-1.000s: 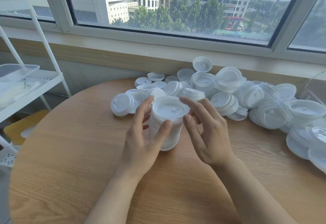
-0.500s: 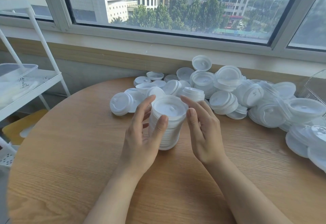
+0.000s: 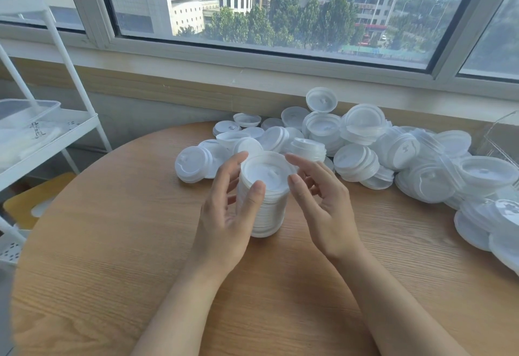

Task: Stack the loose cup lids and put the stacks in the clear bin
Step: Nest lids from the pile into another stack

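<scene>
A tall stack of white cup lids (image 3: 269,209) stands upright on the round wooden table (image 3: 112,257), in the middle of the view. My left hand (image 3: 224,229) curls round the stack's left side, thumb on its front and fingers behind. My right hand (image 3: 323,209) hovers at the stack's right side with relaxed fingers near the top rim and holds nothing. Behind them a heap of loose lids and short stacks (image 3: 356,162) spreads along the table's far and right edge. A clear bin (image 3: 500,142) shows partly at the right edge.
A white wire cart (image 3: 70,131) stands left of the table, with a clear lidded tub (image 3: 28,108) on its shelf. A yellow stool (image 3: 19,204) sits below it. The window sill runs behind the heap. Bare wood lies in front of the stack.
My right hand has slid off the top of the stack to its right side and turned palm inward. My left hand has stayed round the stack, which has barely moved.
</scene>
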A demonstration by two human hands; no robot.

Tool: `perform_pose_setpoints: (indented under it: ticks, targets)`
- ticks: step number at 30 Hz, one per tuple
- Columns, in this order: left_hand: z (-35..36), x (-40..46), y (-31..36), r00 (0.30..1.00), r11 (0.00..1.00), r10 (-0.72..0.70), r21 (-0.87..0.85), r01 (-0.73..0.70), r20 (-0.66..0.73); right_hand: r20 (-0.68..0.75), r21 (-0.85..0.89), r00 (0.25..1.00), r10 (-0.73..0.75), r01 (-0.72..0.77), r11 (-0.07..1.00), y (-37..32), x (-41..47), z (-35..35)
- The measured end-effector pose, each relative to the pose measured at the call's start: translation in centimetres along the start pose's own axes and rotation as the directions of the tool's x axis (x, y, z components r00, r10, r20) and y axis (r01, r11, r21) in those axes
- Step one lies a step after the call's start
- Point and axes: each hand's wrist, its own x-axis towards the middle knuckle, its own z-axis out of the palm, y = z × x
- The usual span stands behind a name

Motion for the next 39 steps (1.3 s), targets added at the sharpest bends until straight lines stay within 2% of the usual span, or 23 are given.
perform_pose_setpoints:
  ticks: [2, 4, 8, 12, 15, 20, 26, 31, 39]
  targets:
    - [0.2, 0.1, 0.1, 1.0, 1.0, 0.006, -0.006, -0.006, -0.007, -0.009, -0.01, 1.0, -0.007, 0.007, 1.0, 0.1, 0.1, -0.2]
    - [0.3, 0.1, 0.2, 1.0, 1.0, 0.003, -0.017, -0.004, -0.018, -0.089, -0.029, 0.996, 0.014, -0.017, 0.999, 0.5, 0.7, -0.8]
    - [0.3, 0.4, 0.3, 0.999, 0.999, -0.003, -0.043, 0.001, -0.041, -0.272, -0.124, 0.95, 0.152, -0.191, 0.974, 2.3, 2.7, -2.0]
    - [0.3, 0.7, 0.2, 0.999, 0.999, 0.0, -0.043, -0.001, -0.042, -0.203, -0.278, 0.953, 0.226, -0.278, 0.92, 4.4, 4.9, -1.5]
    - [0.3, 0.8, 0.1, 0.999, 0.999, 0.003, -0.039, -0.005, -0.038, -0.162, -0.338, 0.952, 0.259, -0.3, 0.892, 5.3, 6.3, -0.6]
    - [0.3, 0.9, 0.1, 0.999, 0.998, 0.009, -0.055, -0.011, -0.037, -0.175, -0.369, 0.942, 0.285, -0.331, 0.869, 6.3, 7.8, 0.3]
    - [0.0, 1.0, 0.2, 1.0, 0.999, 0.005, -0.042, -0.006, -0.024, -0.242, -0.374, 0.945, 0.222, -0.302, 0.877, 6.5, 7.6, 0.6]
    - [0.1, 0.9, 0.5, 1.0, 1.0, 0.005, -0.026, -0.005, -0.009, -0.285, -0.232, 0.947, 0.148, -0.217, 0.948, 4.7, 6.3, -0.6]
    - [0.0, 0.5, 0.9, 1.0, 1.0, -0.001, -0.007, 0.001, 0.007, -0.249, -0.04, 0.968, 0.01, -0.021, 0.999, -0.2, 2.5, -1.7]
